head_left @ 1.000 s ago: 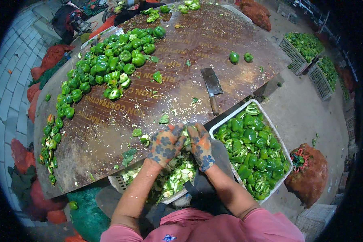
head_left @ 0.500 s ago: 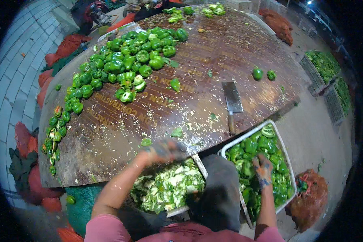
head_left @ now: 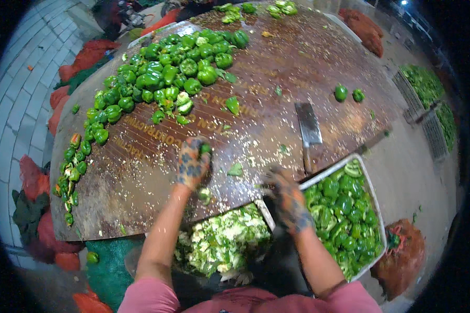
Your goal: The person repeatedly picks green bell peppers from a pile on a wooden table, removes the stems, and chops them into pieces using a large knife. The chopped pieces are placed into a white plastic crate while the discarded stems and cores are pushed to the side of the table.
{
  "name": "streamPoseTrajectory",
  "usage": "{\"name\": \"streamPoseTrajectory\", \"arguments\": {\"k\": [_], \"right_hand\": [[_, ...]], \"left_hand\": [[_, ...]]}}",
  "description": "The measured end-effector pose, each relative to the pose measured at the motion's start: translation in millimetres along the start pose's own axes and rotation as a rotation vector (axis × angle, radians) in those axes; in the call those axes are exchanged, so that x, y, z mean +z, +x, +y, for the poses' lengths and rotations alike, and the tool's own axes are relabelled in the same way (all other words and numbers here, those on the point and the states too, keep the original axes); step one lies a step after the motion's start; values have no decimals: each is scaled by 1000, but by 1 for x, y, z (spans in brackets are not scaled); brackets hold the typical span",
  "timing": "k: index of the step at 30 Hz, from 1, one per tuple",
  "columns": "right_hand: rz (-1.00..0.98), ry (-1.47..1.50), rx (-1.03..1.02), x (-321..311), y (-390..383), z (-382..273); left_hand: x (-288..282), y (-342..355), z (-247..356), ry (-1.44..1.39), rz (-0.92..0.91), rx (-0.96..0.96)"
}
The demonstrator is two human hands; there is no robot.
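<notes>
My left hand [head_left: 192,164], in a patterned glove, is closed around a green bell pepper [head_left: 206,149] low over the brown tabletop [head_left: 256,141]. Only part of that pepper shows past the fingers. At the table's near edge my right hand [head_left: 289,202], also gloved, hovers between two containers, its fingers smeared by motion. To its left, a container of pale green pepper scraps [head_left: 232,235] stands against the edge. On its right is a white-rimmed crate [head_left: 375,206] full of green peppers. A cleaver [head_left: 309,125] lies flat beyond that hand, handle toward me.
A large heap of green bell peppers [head_left: 169,73] spreads over the table's left side. Two loose peppers [head_left: 341,93] lie at the right. Red mesh sacks [head_left: 402,255] stand on the floor, and crates of greens [head_left: 423,86] sit farther right.
My left hand has moved up from the near edge onto the table and now grips a pepper. My right hand has left the crate of peppers and swung left to the table edge.
</notes>
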State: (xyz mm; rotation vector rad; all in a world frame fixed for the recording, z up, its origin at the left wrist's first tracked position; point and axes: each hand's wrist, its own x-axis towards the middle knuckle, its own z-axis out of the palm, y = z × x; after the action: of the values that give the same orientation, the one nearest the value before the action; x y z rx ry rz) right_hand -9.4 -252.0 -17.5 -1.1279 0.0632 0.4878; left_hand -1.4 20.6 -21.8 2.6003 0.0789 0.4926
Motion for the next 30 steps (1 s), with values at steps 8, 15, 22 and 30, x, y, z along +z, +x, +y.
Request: {"name": "streamPoseTrajectory", "arguments": {"k": [8, 15, 22, 30], "right_hand": [[-230, 75, -183, 39, -24, 43], [-190, -563, -751, 28, -64, 28], [-277, -320, -336, 31, -43, 21], [747, -1521, -585, -199, -48, 21]], "left_hand": [[-37, -94, 132, -245, -77, 53], [-42, -118, 153, -77, -138, 218], [-15, -127, 163, -171, -62, -13], [-21, -43, 52, 183, -499, -78]]}}
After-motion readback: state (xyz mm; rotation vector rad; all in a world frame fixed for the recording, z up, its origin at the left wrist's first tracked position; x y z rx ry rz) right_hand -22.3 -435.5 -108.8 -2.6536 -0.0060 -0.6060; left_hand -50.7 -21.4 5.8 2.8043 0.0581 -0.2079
